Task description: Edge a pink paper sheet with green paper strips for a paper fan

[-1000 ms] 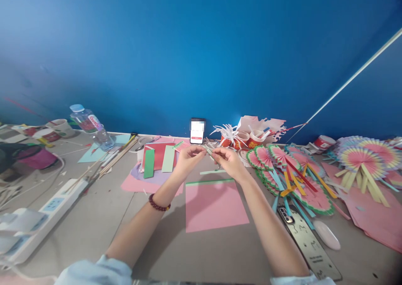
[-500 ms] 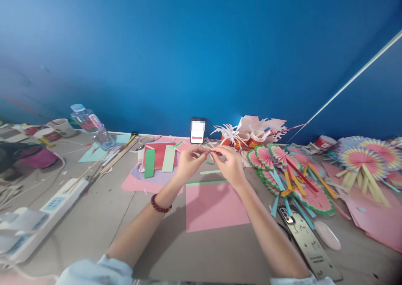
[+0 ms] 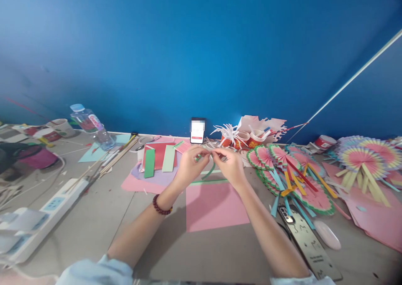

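Note:
My left hand [image 3: 191,165] and my right hand [image 3: 229,163] are raised over the desk, fingertips pinched almost together. Between them is a narrow green strip [image 3: 208,172], which curves down below the right fingertips. Bits of green also show at the left fingers; the pinch itself is too small to make out clearly. Beneath the hands lies a pink paper sheet [image 3: 216,209] with a green strip along its far edge. A pale green strip [image 3: 216,171] lies just beyond it.
Green card strips [image 3: 150,163] lie on a red packet at left. A phone [image 3: 197,132] stands against the blue wall. Folded paper fans [image 3: 282,161], another phone [image 3: 310,243] and a white mouse [image 3: 327,235] are at right. A bottle [image 3: 94,126] and power strip [image 3: 47,222] are at left.
The green strip now hangs lower and more plainly between my hands. My fingertips have shifted slightly; the forearms have barely moved.

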The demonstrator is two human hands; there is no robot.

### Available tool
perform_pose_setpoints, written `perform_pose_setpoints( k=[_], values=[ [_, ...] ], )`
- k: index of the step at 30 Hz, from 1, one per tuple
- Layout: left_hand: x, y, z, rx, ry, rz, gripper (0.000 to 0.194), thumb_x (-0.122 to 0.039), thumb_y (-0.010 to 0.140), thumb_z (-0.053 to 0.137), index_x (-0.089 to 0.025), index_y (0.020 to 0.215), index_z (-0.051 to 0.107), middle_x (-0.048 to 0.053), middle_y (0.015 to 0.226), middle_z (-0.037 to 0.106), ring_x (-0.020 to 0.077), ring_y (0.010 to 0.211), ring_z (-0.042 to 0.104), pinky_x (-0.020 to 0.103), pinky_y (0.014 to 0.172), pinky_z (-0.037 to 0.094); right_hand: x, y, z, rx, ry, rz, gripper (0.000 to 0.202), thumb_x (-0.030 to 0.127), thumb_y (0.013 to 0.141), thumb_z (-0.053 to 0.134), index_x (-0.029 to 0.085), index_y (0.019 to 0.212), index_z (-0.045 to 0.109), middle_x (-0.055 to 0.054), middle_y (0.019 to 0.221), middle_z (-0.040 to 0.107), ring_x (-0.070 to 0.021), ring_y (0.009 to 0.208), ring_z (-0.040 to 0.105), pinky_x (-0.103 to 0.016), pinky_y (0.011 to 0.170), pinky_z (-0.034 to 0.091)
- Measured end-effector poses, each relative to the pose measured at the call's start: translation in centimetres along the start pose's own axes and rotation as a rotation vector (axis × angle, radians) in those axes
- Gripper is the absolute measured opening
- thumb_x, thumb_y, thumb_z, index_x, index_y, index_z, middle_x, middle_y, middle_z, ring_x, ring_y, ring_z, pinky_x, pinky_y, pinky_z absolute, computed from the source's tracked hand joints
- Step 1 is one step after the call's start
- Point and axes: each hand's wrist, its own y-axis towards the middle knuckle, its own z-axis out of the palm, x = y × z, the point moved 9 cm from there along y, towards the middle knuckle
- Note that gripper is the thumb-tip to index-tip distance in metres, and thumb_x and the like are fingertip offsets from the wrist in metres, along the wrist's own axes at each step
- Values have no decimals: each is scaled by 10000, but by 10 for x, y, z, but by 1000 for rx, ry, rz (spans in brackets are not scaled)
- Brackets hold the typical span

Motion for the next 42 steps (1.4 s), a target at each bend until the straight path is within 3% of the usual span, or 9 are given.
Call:
perform_pose_setpoints(
  k=[6,16,21,24,27,30,34,37,42],
  values=[
    [3,1,0,-1,-10,-15,102,-182,759,562,-203,742,660,39,775,657,169,749,590,266,656,455,-4,1,0,17,63,62,197,298,802,549,197,832,715,-44,778,709,-188,676,625,-295,656,495],
    [0,-1,2,19,41,13,100,-165,765,549,-199,719,631,27,766,644,162,748,580,257,654,434,9,0,2,15,-38,-54,200,255,816,508,210,822,702,-46,764,690,-187,668,614,-297,669,481],
    [-1,-3,1,-15,25,20,94,-165,766,555,-197,719,630,31,774,645,161,745,580,260,653,432,6,-2,-1,-35,21,18,163,255,793,514,201,769,666,-40,732,669,-175,650,587,-298,671,471],
    [-1,-3,0,-47,3,12,84,-183,763,567,-197,728,642,36,774,647,162,746,579,263,654,437,-7,-2,1,-59,169,137,150,295,770,541,191,751,647,-38,718,656,-172,656,583,-303,675,472],
    [4,-3,-3,-92,-88,-53,74,-211,753,589,-191,722,653,31,757,642,149,720,575,253,640,435,-31,-3,9,-78,466,344,204,379,717,603,183,766,632,-39,708,644,-170,650,585,-300,635,481],
    [19,-2,-4,-128,-282,-201,104,-268,740,623,-175,700,648,21,733,625,128,676,561,235,606,421,-53,-5,16,-142,779,544,249,405,642,672,184,730,602,-20,665,616,-137,593,557,-261,555,473],
    [42,-4,-9,-243,-586,-404,155,-309,687,687,-165,701,632,-5,690,602,97,646,546,209,611,421,-75,-7,14,-289,1113,717,221,295,590,718,178,706,571,34,627,567,-74,528,500,-189,481,442],
    [53,-4,-17,-326,-699,-460,173,-308,656,708,-162,693,624,1,726,616,101,697,570,206,647,439,-92,-8,1,-426,1257,777,159,206,609,682,173,677,541,64,582,524,-45,486,464,-152,440,417],
    [59,-1,-32,-429,-756,-436,177,-303,636,715,-160,692,627,6,743,621,115,749,592,218,679,454,-122,-8,-39,-646,1286,761,115,167,702,583,179,654,479,89,540,465,-31,424,410,-136,370,357]
  ],
)
